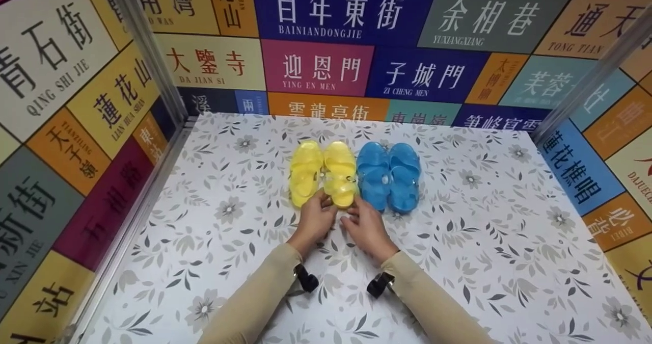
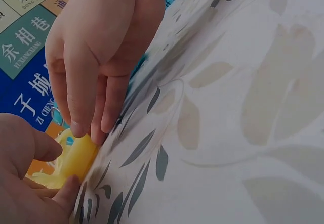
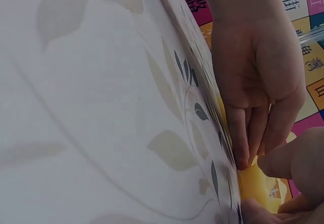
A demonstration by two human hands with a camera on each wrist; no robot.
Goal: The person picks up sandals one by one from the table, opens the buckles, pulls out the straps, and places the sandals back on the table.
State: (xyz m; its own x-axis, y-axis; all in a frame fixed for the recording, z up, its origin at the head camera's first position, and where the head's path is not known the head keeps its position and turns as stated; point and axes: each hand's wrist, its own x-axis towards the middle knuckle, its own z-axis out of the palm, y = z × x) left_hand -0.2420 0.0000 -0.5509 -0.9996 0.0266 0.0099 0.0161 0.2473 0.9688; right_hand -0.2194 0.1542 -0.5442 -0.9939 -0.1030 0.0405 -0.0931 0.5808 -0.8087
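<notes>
Left yellow sandal [image 1: 304, 181]: while its toe is facing the back wall [image 1: 318, 71], it is lying flat on the desk [image 1: 458, 262], just beside its mate.
Left hand [image 1: 317, 219]: is reaching to the left side of the mate's heel, fingers nearly straight and touching, not wrapping round.
Right yellow sandal [image 1: 340, 181]: is lying between the two yellow-blue neighbours, toe also facing the wall, heel sitting between the hands.
Handling: is looking light, soft and springy, a jelly-like plastic; its shine is suggesting some slip, little risk of breaking.
Hold: the heel's two sides are offering the best purchase; the straps are probably flexing if pulled.
Right hand [image 1: 368, 227]: is touching the heel's right side, fingers extending fairly straight, the gap between hands being narrow.
Blue sandals [image 1: 373, 173]: are lying side by side just right of the yellow pair, toes facing the wall.
</notes>
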